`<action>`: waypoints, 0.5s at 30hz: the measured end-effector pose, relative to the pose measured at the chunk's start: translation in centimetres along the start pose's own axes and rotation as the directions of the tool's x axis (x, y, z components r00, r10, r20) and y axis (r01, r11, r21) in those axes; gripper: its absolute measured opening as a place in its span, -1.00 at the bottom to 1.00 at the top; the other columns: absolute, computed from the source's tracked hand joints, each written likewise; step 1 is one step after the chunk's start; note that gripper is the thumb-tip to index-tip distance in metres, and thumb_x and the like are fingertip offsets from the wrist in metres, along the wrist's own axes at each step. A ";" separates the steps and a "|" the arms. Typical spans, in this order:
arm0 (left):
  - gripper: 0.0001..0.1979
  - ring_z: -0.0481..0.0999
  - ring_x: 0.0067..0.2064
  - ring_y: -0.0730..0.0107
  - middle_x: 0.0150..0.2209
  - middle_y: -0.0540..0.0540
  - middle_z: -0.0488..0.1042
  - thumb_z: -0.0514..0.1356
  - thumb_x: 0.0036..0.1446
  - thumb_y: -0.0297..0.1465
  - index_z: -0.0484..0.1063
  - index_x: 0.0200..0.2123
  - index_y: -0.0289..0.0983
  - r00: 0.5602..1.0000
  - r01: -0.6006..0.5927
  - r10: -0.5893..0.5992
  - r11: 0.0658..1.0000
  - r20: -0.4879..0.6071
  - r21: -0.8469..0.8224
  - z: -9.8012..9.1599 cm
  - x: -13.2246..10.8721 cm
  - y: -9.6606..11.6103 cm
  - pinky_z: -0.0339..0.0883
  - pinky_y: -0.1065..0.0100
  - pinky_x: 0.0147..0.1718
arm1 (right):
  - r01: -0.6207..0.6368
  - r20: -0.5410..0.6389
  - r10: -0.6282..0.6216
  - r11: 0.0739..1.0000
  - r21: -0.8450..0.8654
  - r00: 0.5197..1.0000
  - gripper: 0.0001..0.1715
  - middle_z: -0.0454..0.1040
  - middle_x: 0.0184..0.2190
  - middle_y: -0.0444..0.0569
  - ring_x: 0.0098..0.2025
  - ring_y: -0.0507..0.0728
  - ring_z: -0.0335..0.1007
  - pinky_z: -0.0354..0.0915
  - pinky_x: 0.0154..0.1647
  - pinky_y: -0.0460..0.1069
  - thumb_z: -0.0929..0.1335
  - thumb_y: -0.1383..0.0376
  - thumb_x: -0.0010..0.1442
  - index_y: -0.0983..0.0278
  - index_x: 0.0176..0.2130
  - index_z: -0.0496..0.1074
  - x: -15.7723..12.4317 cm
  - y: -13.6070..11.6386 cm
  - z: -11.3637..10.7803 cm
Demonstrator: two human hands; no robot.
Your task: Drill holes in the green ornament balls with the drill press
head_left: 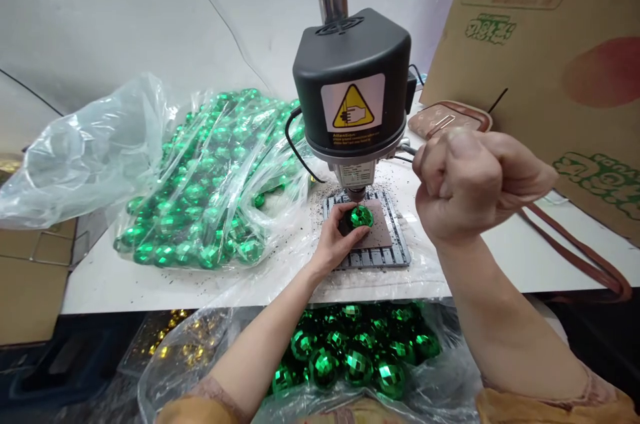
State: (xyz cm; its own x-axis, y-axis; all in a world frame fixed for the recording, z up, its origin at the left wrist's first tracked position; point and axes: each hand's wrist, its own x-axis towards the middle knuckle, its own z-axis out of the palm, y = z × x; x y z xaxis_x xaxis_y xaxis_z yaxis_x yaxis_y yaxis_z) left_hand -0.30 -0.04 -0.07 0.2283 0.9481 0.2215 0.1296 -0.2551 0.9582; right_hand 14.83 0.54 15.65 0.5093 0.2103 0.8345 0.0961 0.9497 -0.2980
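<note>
My left hand [336, 239] is closed around a shiny green faceted ball [361, 217], thumb in front and fingers behind. The ball sits on a brown square board [383, 227] over the slotted metal base [401, 255], directly under the chuck [357, 195] of a black drill press [353, 57]. Whether the bit has entered the ball is too small to tell. My right hand [463, 181] makes a fist at the machine's right side. A short metal lever [407, 149] runs from the drill press into that fist, and its grip is hidden by my fingers.
A clear plastic bag [210, 177] full of green balls lies at left on the white table [100, 284]. More green balls [357, 364] fill an open bag below the front edge. A cardboard box [550, 84] and a brown strapped bag [450, 119] stand at right. Dark shavings litter the table.
</note>
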 end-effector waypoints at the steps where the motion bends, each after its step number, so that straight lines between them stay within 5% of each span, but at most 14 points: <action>1: -0.47 0.52 0.00 0.19 -0.02 -0.16 0.52 0.40 0.08 -0.14 0.35 0.04 -0.21 1.000 0.002 -0.002 1.000 0.002 -0.002 0.0 0.0 -0.1 0.39 0.17 0.03 | 0.005 -0.008 -0.005 1.000 -0.008 1.000 -0.43 -0.14 -0.71 -0.24 -0.70 -0.15 -0.15 -0.17 -0.65 -0.05 0.31 0.41 0.19 0.29 -0.60 -0.17 -0.1 0.1 -0.1; 15: -0.48 0.53 -0.02 0.20 -0.05 -0.14 0.53 0.40 0.08 -0.13 0.37 0.03 -0.21 1.000 -0.015 0.015 1.000 0.001 0.012 0.0 0.1 -0.4 0.41 0.17 0.01 | -0.018 0.069 0.020 0.999 -0.031 0.997 -0.39 -0.12 -0.72 -0.21 -0.69 -0.09 -0.19 -0.18 -0.66 -0.02 0.34 0.36 0.12 0.29 -0.61 -0.22 -1.5 0.1 -1.7</action>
State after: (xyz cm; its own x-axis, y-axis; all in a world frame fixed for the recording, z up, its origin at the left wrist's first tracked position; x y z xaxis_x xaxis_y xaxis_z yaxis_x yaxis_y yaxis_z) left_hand -0.37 0.12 -0.44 0.2308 0.9439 0.2362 0.1374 -0.2719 0.9525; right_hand 15.53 -0.06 13.56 0.4507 0.2445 0.8585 0.1133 0.9383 -0.3267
